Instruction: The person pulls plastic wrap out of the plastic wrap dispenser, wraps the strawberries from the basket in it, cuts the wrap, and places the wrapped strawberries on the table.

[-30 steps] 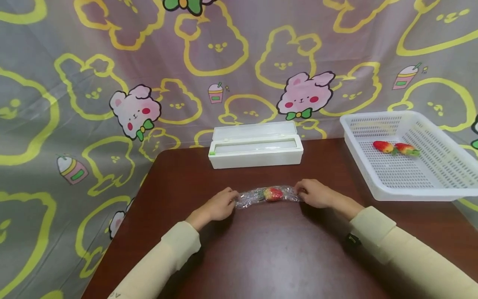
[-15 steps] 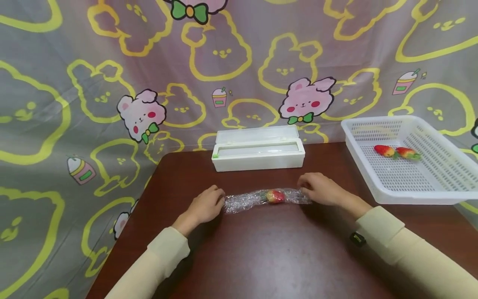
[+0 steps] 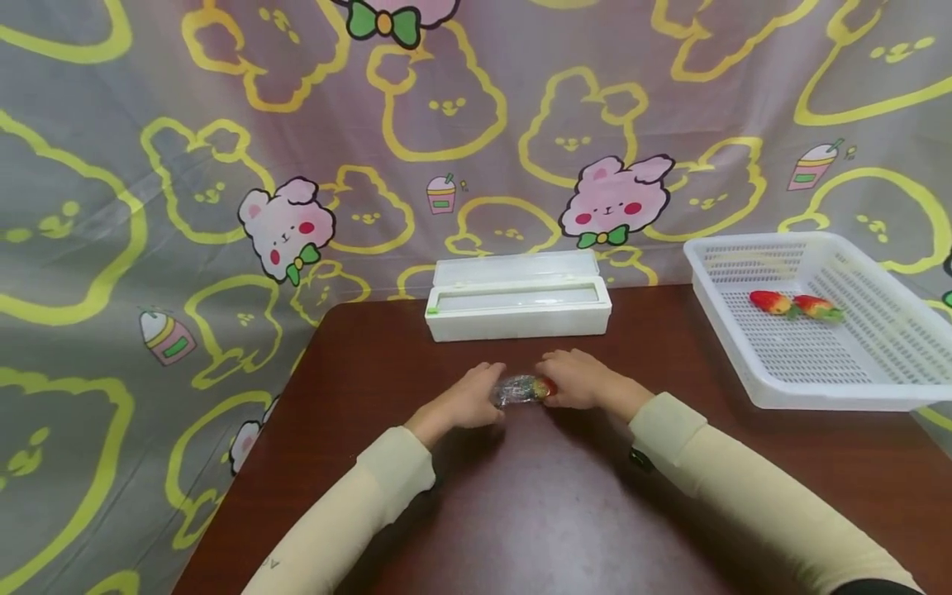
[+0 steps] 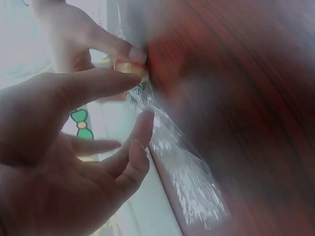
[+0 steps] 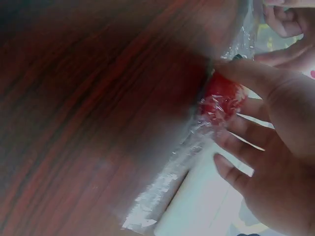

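Observation:
A red and yellow strawberry [image 3: 545, 388] lies in a strip of clear plastic wrap [image 3: 515, 390] on the brown table. In the right wrist view, my right hand [image 3: 583, 380] holds the wrapped strawberry [image 5: 224, 98] between thumb and fingers. My left hand [image 3: 470, 397] is at the leafy end. In the left wrist view its thumb touches the wrap by the green leaves, and the loosely bent fingers stand apart from the thumb. Flat tails of plastic wrap [image 4: 194, 191] run out past both hands. The hands partly hide the strawberry in the head view.
Behind the hands stands a long white wrap dispenser box [image 3: 521, 322], its lid raised. At the right, a white plastic basket [image 3: 744, 364] holds two strawberries [image 3: 796, 306]. A patterned curtain [image 3: 476, 132] hangs along the back and left edges of the table.
Both hands were apart at the ends of the wrap strip, first spreading a little wider. Now they have come inward to the strawberry, the right hand taking hold of it.

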Available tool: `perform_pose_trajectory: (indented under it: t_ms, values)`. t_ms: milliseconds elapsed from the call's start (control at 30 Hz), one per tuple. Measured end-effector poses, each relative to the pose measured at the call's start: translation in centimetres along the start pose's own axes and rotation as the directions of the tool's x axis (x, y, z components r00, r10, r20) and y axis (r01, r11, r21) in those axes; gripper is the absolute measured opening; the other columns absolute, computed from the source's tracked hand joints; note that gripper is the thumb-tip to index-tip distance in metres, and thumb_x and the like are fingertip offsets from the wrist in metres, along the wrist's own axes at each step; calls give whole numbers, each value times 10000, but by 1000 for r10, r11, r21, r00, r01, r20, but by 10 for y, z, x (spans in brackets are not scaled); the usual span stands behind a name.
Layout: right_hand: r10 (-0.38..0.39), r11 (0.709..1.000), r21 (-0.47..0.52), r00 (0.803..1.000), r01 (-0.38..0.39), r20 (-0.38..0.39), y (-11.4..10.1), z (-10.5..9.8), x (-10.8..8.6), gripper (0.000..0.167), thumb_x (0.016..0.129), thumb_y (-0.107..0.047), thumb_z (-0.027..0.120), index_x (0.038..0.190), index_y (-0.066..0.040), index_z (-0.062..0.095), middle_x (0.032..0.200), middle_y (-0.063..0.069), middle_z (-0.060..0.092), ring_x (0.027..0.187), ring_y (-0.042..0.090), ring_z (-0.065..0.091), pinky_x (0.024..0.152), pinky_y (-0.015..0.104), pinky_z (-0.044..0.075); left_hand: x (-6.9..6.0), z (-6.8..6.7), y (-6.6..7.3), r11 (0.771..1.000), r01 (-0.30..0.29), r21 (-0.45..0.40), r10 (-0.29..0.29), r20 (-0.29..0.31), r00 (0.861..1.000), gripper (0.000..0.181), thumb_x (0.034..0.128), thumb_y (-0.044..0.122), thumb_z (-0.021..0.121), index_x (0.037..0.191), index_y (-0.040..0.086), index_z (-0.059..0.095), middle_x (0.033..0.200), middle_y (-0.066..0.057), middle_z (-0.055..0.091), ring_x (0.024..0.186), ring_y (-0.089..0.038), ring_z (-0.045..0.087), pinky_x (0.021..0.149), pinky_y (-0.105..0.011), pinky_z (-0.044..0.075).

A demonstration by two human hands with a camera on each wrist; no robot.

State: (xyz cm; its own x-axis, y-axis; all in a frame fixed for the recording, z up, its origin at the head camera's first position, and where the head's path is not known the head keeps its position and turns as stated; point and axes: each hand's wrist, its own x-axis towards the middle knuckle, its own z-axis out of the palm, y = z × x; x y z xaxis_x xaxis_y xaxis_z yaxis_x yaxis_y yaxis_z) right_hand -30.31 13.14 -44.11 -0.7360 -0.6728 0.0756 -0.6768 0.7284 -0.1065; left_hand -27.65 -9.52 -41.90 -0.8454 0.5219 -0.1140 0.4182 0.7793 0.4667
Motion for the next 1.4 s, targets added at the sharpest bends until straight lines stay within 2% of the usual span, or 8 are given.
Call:
perform_pose_trajectory:
  t_ms: [167,367,467,567,667,800,967,1400]
  values:
    - [-88,992,-100,983,73,-159,-8,-2,-3,311,748,-286,874,869,-149,622,861,-11,563,829,220,592,697,420,467,7,3,11,992,110,-69,-111,-12,994,1011,773,174,868,1554,-80,278,1505,-285,444,1384,-387,452,1114,-501,413]
    - [-135,982,-164,954,93,-269,-19,-8,-6,344,757,-305,890,928,-133,646,890,-3,581,857,214,604,719,406,480,7,0,18,977,187,-105,-196,-81,977,985,771,157,878,1552,-45,312,1453,-277,514,1324,-400,520,1063,-538,454]
    - [-129,985,-149,952,90,-278,-20,-9,-9,349,760,-303,891,967,-128,672,910,1,599,861,208,606,727,404,485,5,1,15,989,127,-71,-136,-125,983,914,754,158,899,1506,9,401,1328,-230,607,1175,-363,608,959,-530,511]
    - [-120,988,-126,948,86,-296,-19,-9,-14,340,770,-304,884,985,-136,681,915,-11,594,856,195,593,736,389,480,4,1,9,998,-8,-66,-3,-165,986,859,734,156,913,1453,45,457,1238,-179,652,1076,-309,636,894,-479,529]
    - [-118,992,-84,938,95,-326,-18,-11,-19,335,790,-294,871,1026,-136,693,943,-13,598,866,189,581,760,387,485,3,-1,3,981,-146,-127,120,-196,973,819,739,154,914,1426,79,474,1220,-153,660,1047,-260,643,879,-403,538]
    - [-127,992,-47,921,118,-369,-20,-16,-25,392,798,-291,874,1113,-124,710,1018,-5,628,906,187,588,793,390,498,0,-4,-3,942,-241,-234,190,-218,957,795,772,184,905,1433,123,466,1086,-94,670,920,-175,647,779,-314,551]
    - [-142,990,-51,905,133,-401,-26,-21,-29,407,784,-284,890,1116,-124,717,1044,-5,646,933,188,595,792,384,486,0,-4,-4,904,-287,-315,218,-238,946,786,791,201,900,1442,136,464,940,-36,631,813,-130,646,699,-274,559]
    - [-151,987,-112,889,113,-433,-30,-26,-36,424,752,-284,915,1091,-131,709,1032,-8,638,957,207,600,779,374,460,1,5,-2,820,-290,-493,213,-208,955,751,819,131,873,1442,118,456,1186,-89,616,1039,-185,647,833,-300,583]
